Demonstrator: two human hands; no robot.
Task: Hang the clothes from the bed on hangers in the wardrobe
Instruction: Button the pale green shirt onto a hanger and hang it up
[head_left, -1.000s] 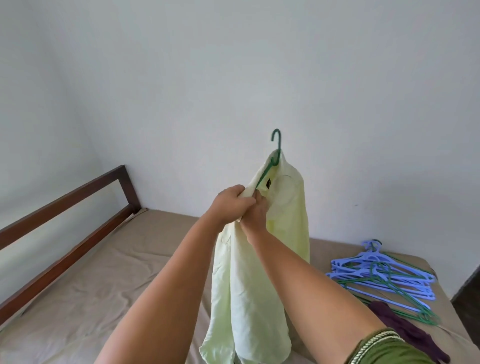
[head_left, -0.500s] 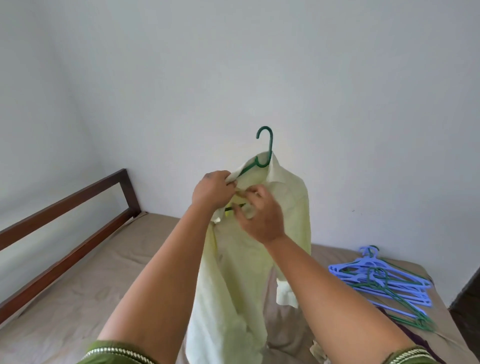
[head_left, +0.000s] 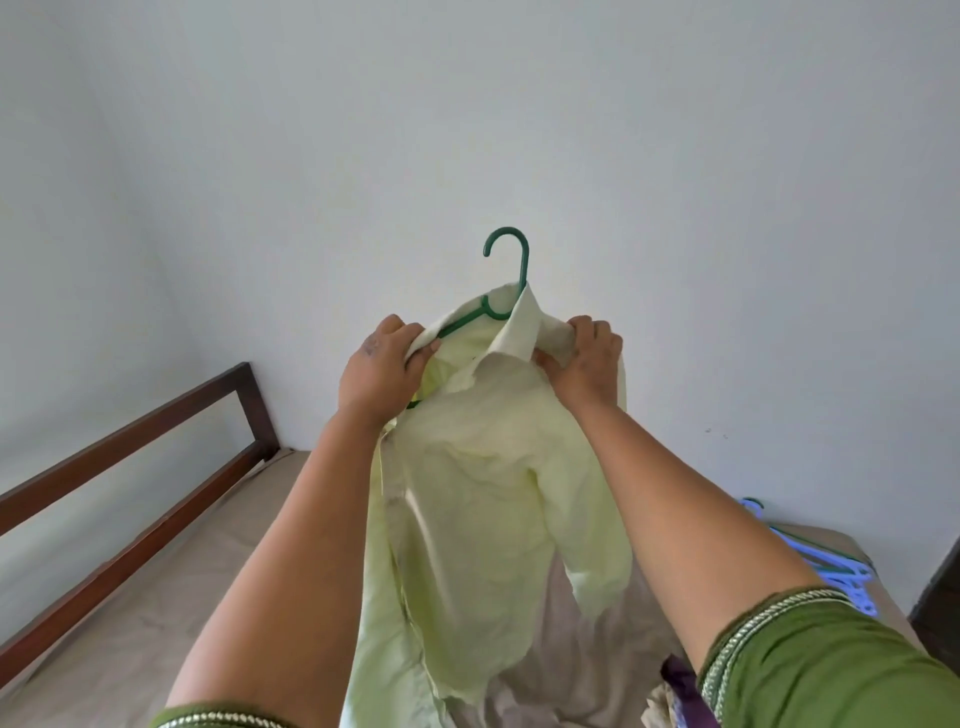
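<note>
- Left hand (head_left: 375, 375) is gripping the pale green shirt (head_left: 483, 483) at one shoulder, right hand (head_left: 587, 358) pinching the other.
- Shirt is hanging on the green hanger (head_left: 506, 275), held above the bed (head_left: 130, 623).

We count one pale yellow-green shirt (head_left: 493, 499), and one green hanger (head_left: 511, 270) inside its collar, hook upward. Two hands hold it: the left hand (head_left: 379, 374) and the right hand (head_left: 584, 358), one at each shoulder. We see one bed (head_left: 130, 639) with one dark wooden rail frame (head_left: 156, 467) along its far left side. At the right edge lies one pile of loose hangers (head_left: 831, 566), mostly light blue with at least one green; our arm hides part of it, so we cannot give their number. One purple garment (head_left: 685, 686) peeks out below our right sleeve.
</note>
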